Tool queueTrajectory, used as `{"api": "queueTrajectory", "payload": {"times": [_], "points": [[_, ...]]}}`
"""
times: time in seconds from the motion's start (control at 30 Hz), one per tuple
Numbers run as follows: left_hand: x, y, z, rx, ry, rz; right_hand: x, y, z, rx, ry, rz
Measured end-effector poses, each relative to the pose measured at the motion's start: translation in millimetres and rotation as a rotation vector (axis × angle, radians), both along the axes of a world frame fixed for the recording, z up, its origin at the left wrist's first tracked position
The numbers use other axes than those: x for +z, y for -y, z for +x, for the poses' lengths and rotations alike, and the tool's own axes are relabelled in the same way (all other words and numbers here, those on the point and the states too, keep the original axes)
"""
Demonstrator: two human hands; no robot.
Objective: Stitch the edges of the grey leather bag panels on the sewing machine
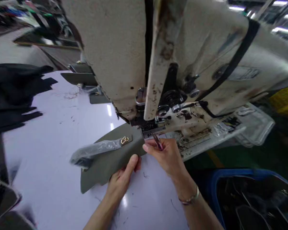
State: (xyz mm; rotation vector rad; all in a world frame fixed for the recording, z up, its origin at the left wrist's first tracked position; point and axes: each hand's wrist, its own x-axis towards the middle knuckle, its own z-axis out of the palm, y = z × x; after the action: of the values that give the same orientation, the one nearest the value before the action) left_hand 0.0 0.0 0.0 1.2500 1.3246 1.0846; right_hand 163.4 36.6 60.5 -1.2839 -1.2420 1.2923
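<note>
Right hand point(164, 158) pinching a slim pinkish tool point(157, 142) tight, left hand point(122, 180) gripping the olive panel point(110, 158) from below! Gold ring point(124, 140) and plastic film point(96, 149) on top, panel tip right under the sewing machine head point(158, 64), lying over the white table point(62, 143)!

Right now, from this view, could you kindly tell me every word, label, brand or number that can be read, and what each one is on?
Nothing here can be read.
Plate on the sewing machine: markings too blurred to read.
Dark marked patch on the machine's bed: too small and blurred to read.
</note>
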Motion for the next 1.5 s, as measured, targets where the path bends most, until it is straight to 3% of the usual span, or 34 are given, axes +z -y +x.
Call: {"api": "queueTrajectory", "payload": {"times": [0.2,0.3,0.47,0.73,1.07,1.17,1.4,1.5], "points": [[5.6,0,13,0.078,0.372,-0.107,-0.3,-6,-6,0.026,-0.263,-0.121],[1.2,2,20,0.169,0.417,-0.092,1.1,-5,-4,0.013,-0.269,-0.114],[-6.2,6,21,0.244,0.339,-0.070,-0.1,5,4,0.032,-0.183,-0.101],[1.2,7,24,0.308,0.180,0.021,-4.0,18,9,0.030,0.005,-0.068],[8.1,4,27,0.378,0.073,0.025,6.7,23,-8,-0.057,0.450,0.155],[7.5,4,26,0.361,0.059,0.014,5.8,22,-10,-0.079,0.455,0.177],[9.9,9,22,0.338,0.046,-0.084,0.0,16,-6,0.058,0.216,0.055],[10.3,8,23,0.358,0.053,-0.110,2.5,15,-5,0.065,0.260,0.080]]}}
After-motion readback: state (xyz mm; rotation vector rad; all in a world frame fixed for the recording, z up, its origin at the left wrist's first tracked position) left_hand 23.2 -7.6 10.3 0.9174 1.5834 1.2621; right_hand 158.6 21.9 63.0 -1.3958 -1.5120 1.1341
